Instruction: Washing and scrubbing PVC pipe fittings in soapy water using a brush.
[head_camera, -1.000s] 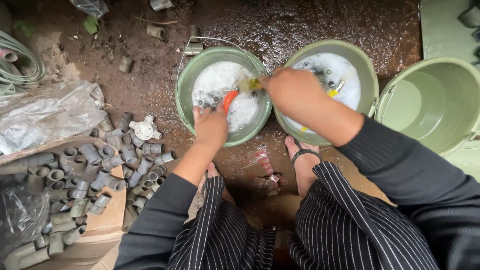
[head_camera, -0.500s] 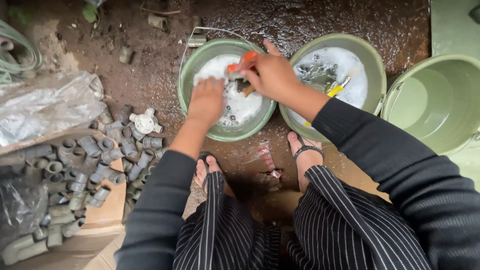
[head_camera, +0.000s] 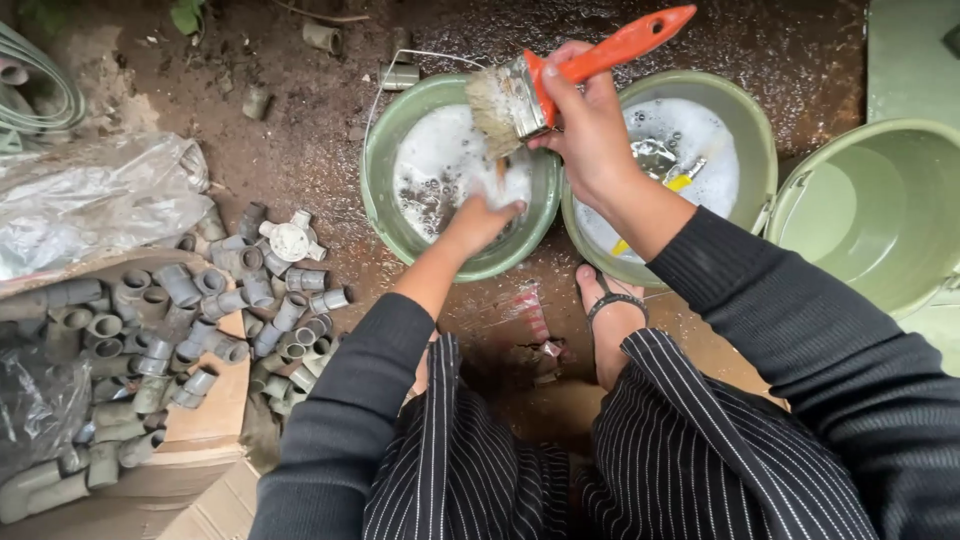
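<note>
- The right hand (head_camera: 590, 125) is raised above the two soapy basins, its fingers wrapped tight around a paintbrush (head_camera: 555, 80) near where the orange handle meets the metal band.
- The paintbrush is tilted: its handle points up and to the right, and its wet, pale bristles hang down to the left over the left basin.
- The left hand (head_camera: 480, 222) reaches into the left basin (head_camera: 385, 195), a round green one filled with white foam. Its fingers are curled down at the foam under the bristles; whether they pinch anything I cannot tell.
- The second green basin (head_camera: 755, 150) sits touching the first on the right. It also holds foam, with a small yellow item (head_camera: 680, 185) in the water.
- A larger green bucket (head_camera: 880, 215) stands at the far right, showing no foam.
- A heap of grey pipe fittings (head_camera: 200, 310) lies on the left, partly on flattened cardboard (head_camera: 215, 415), partly on wet brown ground.
- A crumpled clear plastic bag (head_camera: 100, 195) lies above the heap.
- A sandalled foot (head_camera: 612, 320) rests just below the basins, between knees in dark pinstriped cloth.
</note>
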